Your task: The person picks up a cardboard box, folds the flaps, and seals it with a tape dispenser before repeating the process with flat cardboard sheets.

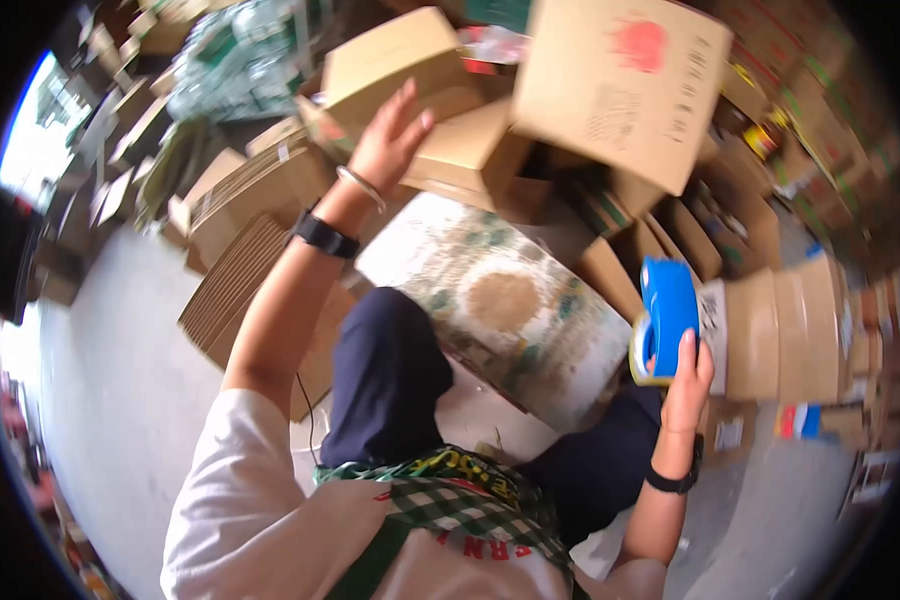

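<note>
My left hand (388, 148) is stretched forward with its fingers apart and nothing in it. It overlaps a brown cardboard box (465, 155) at the back. My right hand (688, 385) grips a blue tape dispenser (670, 300) with a roll of tape on its lower left side. In front of my knees lies a worn, stained white board (440, 235) with a round brown patch. A large carton (610, 100) with a red print and dark lettering sits tilted beyond it, blurred by motion.
Flattened cardboard stacks (235, 285) lean on the left. Clear plastic bottles in wrap (240, 65) are piled at the far left. Open cartons (785, 335) and stacked boxes line the right side. Grey floor (110, 400) shows at the left.
</note>
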Demonstrator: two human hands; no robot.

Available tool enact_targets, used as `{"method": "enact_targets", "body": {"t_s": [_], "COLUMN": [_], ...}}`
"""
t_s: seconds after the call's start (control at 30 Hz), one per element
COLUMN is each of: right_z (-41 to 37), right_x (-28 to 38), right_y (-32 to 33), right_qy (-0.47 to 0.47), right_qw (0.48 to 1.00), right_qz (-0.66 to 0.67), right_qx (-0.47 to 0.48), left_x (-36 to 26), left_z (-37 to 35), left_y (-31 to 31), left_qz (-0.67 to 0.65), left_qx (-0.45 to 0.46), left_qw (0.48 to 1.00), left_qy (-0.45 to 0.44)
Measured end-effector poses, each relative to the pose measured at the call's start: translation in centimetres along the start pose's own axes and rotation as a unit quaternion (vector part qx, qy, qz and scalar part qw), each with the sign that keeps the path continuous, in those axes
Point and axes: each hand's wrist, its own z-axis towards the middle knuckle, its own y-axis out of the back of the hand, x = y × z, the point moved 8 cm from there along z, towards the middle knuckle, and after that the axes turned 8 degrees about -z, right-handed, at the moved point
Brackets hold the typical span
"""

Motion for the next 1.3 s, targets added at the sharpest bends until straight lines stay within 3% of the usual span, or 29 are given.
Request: {"method": "enact_targets", "body": {"t_s": [0.07,0.1,0.17,0.2,0.27,0.37,0.47,0.53,0.6,0.67,0.73,0.8,0.87,0.93,1.0,1.07,1.1,1.13,1.17,1.2,1.23,1.27,1.3], "right_z": [2.1,1.7,1.1,1.6,1.5,0.3,-0.4,-1.0,-1.3,-1.5,-1.5,-0.9,-0.4,1.1,2.2,5.7,6.5,6.7,5.6,3.7,1.4,-0.1,-0.2], "right_x": [-4.3,-4.8,-8.8,-12.9,-16.9,-18.1,-20.3,-21.1,-21.2,-20.4,-20.9,-21.0,-21.4,-20.6,-15.0,-12.5,-9.9,-6.2,-2.5,1.4,4.5,6.3,6.6], "right_y": [-1.9,-3.9,-5.8,-6.1,-6.0,-6.5,-7.0,-8.0,-8.7,-9.1,-8.9,-8.9,-8.7,-8.3,-8.6,-8.4,-8.7,-9.1,-9.9,-11.1,-12.7,-13.9,-13.9], "right_qy": [0.117,0.095,0.068,0.062,0.066,0.046,-0.017,-0.011,-0.054,-0.059,-0.048,-0.035,-0.081,-0.052,-0.006,0.091,0.118,0.141,0.099,0.057,0.047,0.038,0.055], "right_qw": [0.972,0.962,0.939,0.93,0.869,0.823,0.81,0.793,0.793,0.799,0.796,0.798,0.769,0.773,0.784,0.846,0.897,0.933,0.947,0.952,0.942,0.93,0.926], "right_qz": [-0.199,-0.234,-0.296,-0.318,-0.466,-0.553,-0.568,-0.587,-0.588,-0.577,-0.58,-0.578,-0.607,-0.598,-0.597,-0.492,-0.374,-0.25,-0.178,-0.105,-0.079,-0.053,-0.077], "right_qx": [0.049,0.099,0.162,0.174,0.151,0.117,0.145,0.164,0.151,0.159,0.164,0.166,0.183,0.203,0.173,0.185,0.202,0.216,0.25,0.283,0.323,0.363,0.366], "left_x": [10.2,15.3,22.1,28.5,28.2,32.2,32.5,29.8,29.9,27.9,24.3,23.0,18.3,8.5,-0.4,-7.5,-8.9,-10.6,-11.3,-13.2,-14.4,-15.0,-14.6], "left_z": [-5.1,-8.9,-16.8,-21.9,-26.6,-31.3,-32.6,-32.7,-33.5,-33.4,-32.5,-31.9,-28.5,-22.9,-17.9,-14.4,-13.6,-13.7,-13.9,-15.9,-18.3,-20.9,-21.0], "left_y": [5.2,8.4,16.1,21.5,25.6,28.4,26.9,24.1,22.9,22.9,23.3,22.4,21.9,21.9,19.6,14.3,10.9,7.4,3.4,-2.1,-6.5,-10.5,-11.1], "left_qz": [0.316,0.411,0.452,0.525,0.529,0.483,0.542,0.547,0.582,0.575,0.501,0.455,0.48,0.454,0.373,0.446,0.444,0.365,0.282,0.302,0.291,0.235,0.219], "left_qx": [0.03,0.027,0.034,0.012,-0.014,0.015,-0.002,0.002,0.071,0.051,-0.073,-0.04,-0.03,-0.124,-0.116,0.016,0.07,0.135,0.209,0.285,0.341,0.394,0.448], "left_qw": [0.943,0.9,0.796,0.738,0.684,0.687,0.693,0.707,0.679,0.661,0.738,0.815,0.841,0.858,0.909,0.895,0.889,0.908,0.934,0.87,0.823,0.791,0.788], "left_qy": [0.101,0.145,0.401,0.424,0.502,0.543,0.476,0.449,0.442,0.48,0.446,0.356,0.249,0.204,0.143,-0.023,-0.087,-0.153,-0.073,-0.265,-0.349,-0.404,-0.36]}}
